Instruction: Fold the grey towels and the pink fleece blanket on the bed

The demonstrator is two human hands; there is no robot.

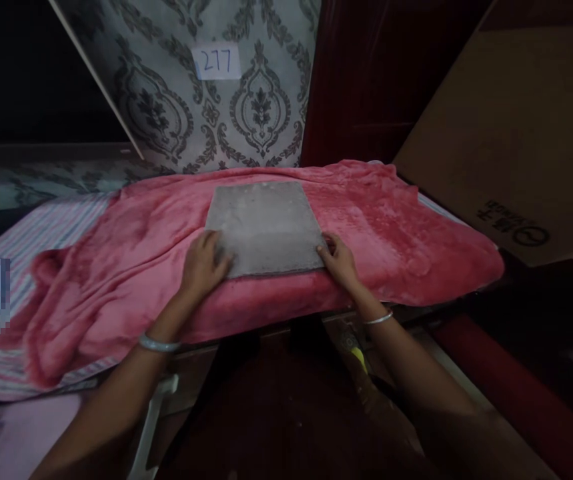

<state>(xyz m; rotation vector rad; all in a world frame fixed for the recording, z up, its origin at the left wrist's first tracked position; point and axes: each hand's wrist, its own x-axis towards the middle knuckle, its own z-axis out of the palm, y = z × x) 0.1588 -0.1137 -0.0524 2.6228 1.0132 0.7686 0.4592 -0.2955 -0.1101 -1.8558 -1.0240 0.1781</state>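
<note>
A flat grey square slab [266, 230], perhaps a tile or board, lies on a pink plush blanket [366, 247]. My left hand [205, 263] is at the slab's near left edge, with its thumb over the top surface and its other fingers along the side. At the opposite edge, my right hand [337, 259] has its thumb and curled fingers on the near right side. Both hands hold the slab by its sides; the fingertips beneath the edges are partly hidden. A bracelet shows on each wrist.
Striped cloth [61, 223] shows beneath the blanket at left. Behind is patterned wallpaper [261, 113] with a paper marked 277 [217, 61]. A large cardboard box [511, 140] leans at right, and a dark screen-like panel [41, 73] stands at upper left.
</note>
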